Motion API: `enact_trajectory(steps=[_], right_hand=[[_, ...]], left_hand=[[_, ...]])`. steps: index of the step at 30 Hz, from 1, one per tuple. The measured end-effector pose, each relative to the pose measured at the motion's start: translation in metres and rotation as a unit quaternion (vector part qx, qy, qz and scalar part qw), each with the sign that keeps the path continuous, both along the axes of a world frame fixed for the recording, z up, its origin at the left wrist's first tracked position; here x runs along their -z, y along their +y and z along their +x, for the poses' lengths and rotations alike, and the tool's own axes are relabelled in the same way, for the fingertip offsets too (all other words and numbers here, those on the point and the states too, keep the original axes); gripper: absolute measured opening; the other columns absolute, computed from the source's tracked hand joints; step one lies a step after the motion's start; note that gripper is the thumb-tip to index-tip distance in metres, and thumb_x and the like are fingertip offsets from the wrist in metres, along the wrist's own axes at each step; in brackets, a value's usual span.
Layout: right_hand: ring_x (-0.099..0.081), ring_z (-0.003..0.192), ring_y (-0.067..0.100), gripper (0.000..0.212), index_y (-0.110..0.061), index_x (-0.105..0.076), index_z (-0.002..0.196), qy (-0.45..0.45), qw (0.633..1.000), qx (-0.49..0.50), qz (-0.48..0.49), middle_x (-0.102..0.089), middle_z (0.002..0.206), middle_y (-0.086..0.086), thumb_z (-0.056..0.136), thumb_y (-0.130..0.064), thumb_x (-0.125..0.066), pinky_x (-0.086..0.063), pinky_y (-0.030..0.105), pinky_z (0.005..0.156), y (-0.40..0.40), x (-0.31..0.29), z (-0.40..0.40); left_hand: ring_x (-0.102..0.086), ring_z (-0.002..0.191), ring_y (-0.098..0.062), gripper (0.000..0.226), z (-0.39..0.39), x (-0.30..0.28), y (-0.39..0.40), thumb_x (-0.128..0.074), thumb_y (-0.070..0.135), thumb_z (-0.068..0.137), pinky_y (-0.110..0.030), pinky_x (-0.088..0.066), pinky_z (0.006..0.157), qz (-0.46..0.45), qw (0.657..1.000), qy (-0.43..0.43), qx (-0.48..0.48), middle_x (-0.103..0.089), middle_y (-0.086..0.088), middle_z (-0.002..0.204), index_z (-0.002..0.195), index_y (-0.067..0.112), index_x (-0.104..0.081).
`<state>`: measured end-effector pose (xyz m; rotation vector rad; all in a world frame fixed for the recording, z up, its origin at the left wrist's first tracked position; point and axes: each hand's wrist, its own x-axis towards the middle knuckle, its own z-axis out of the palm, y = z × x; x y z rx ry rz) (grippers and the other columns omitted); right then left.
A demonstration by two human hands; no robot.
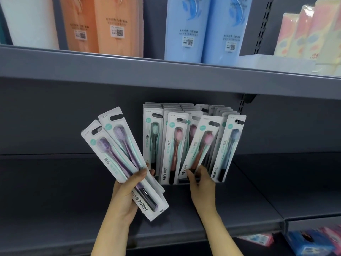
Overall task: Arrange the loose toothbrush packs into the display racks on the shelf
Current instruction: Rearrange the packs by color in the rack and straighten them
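My left hand (127, 193) grips two purple toothbrush packs (118, 157), fanned and tilted to the upper left. My right hand (200, 182) pinches the bottom edge of a pink toothbrush pack (201, 145) that leans to the right at the front of the display rack (219, 180). The rack stands on the grey shelf (73, 191) and holds several rows of packs: a green one (153, 137) at the left, another pink one (175, 145) beside it, a blue one (228, 145) at the right. The rack's base is mostly hidden behind my right hand.
The upper shelf (166, 74) carries tall orange (103, 24) and blue (206, 28) wrapped packages, with pale pastel packs (313, 34) at the right. A shelf bracket (245, 100) hangs above the rack. Blurred blue and pink goods (310, 242) lie on the lower level at bottom right.
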<state>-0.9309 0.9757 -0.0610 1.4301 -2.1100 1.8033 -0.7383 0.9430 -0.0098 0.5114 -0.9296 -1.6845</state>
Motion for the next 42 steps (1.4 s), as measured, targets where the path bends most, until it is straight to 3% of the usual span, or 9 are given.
enact_trajectory(steps=[8,11,16,19,22,25,28,35,42], right_hand=[[-0.037,0.054,0.006,0.040,-0.028,-0.033,0.064,0.015,0.998,0.000,0.053,-0.039,0.060,-0.006,0.090,-0.017,-0.062,-0.034,0.012,0.053,-0.001,0.000,0.000],[-0.042,0.065,0.014,0.031,-0.020,-0.042,0.066,0.028,0.997,0.010,0.077,-0.043,0.068,-0.002,0.090,-0.018,-0.062,-0.032,0.016,0.056,-0.003,0.003,-0.002],[-0.043,0.085,0.020,0.023,0.002,-0.060,0.085,0.037,0.994,0.038,0.099,-0.044,0.089,0.005,0.086,-0.020,-0.067,-0.034,0.023,0.075,-0.005,0.007,-0.003],[-0.047,0.102,0.018,0.046,-0.002,-0.056,0.112,0.007,0.994,0.045,0.095,-0.046,0.111,0.006,0.081,-0.032,-0.072,-0.043,0.030,0.092,0.000,-0.001,0.003],[-0.043,0.118,0.018,0.071,-0.006,-0.038,0.134,0.003,0.997,0.077,-0.003,-0.039,0.128,0.007,0.081,-0.044,-0.067,-0.039,0.033,0.102,0.006,-0.022,0.012],[-0.041,0.116,0.016,0.054,-0.005,-0.041,0.126,0.132,0.975,0.081,-0.158,-0.040,0.124,0.009,0.085,-0.034,-0.060,-0.034,0.024,0.103,0.004,-0.067,0.017],[-0.041,0.114,0.016,0.030,-0.007,-0.055,0.113,0.245,0.944,0.067,-0.208,-0.049,0.118,0.013,0.089,-0.025,-0.056,-0.035,0.025,0.099,-0.007,-0.120,0.018],[-0.050,0.114,0.030,0.036,-0.013,-0.065,0.111,0.393,0.918,0.043,0.016,-0.059,0.119,0.007,0.090,-0.039,-0.050,-0.036,0.039,0.091,-0.027,-0.178,0.006],[-0.057,0.102,0.017,0.019,-0.015,-0.065,0.094,0.315,0.936,-0.119,0.101,-0.060,0.104,-0.003,0.088,-0.033,-0.062,-0.044,0.040,0.093,-0.032,-0.196,-0.004]], left_hand=[[-0.071,0.079,-0.017,0.039,0.000,0.005,-0.002,-0.070,0.006,0.062,-0.032,-0.059,0.068,-0.005,1.000,-0.001,0.006,-0.072,0.000,0.081,0.100,0.009,-0.065],[-0.070,0.077,-0.016,0.035,-0.001,0.006,-0.002,-0.071,0.003,0.062,-0.038,-0.057,0.075,-0.007,1.000,-0.004,0.006,-0.072,0.000,0.080,0.095,0.010,-0.066],[-0.069,0.077,-0.017,0.035,-0.001,0.005,-0.004,-0.067,0.011,0.062,-0.034,-0.059,0.068,-0.004,1.000,0.004,0.008,-0.071,-0.001,0.080,0.097,0.010,-0.065],[-0.069,0.077,-0.018,0.035,-0.002,0.003,-0.004,-0.068,0.011,0.063,-0.033,-0.059,0.064,-0.008,1.000,0.006,0.010,-0.070,-0.003,0.079,0.097,0.009,-0.065],[-0.070,0.075,-0.018,0.044,0.000,0.000,-0.005,-0.080,0.013,0.054,-0.031,-0.057,0.060,-0.012,1.000,0.010,0.017,-0.069,-0.003,0.077,0.095,0.009,-0.065],[-0.070,0.077,-0.019,0.076,0.001,-0.001,-0.007,-0.095,0.033,0.027,-0.033,-0.057,0.061,-0.011,1.000,0.007,0.013,-0.069,-0.003,0.078,0.093,0.010,-0.067],[-0.070,0.078,-0.019,0.074,0.001,0.001,-0.008,-0.093,0.030,0.030,-0.032,-0.057,0.062,-0.009,1.000,0.005,0.015,-0.070,-0.003,0.079,0.096,0.010,-0.066],[-0.067,0.076,-0.025,0.053,0.002,-0.001,-0.009,-0.080,0.023,0.047,-0.037,-0.056,0.062,-0.020,0.999,-0.001,0.027,-0.065,-0.010,0.079,0.095,0.007,-0.065],[-0.065,0.059,-0.037,0.027,0.007,-0.004,-0.009,-0.080,0.022,0.051,-0.044,-0.055,0.060,-0.042,0.997,-0.007,0.059,-0.062,-0.019,0.070,0.076,0.013,-0.072]])
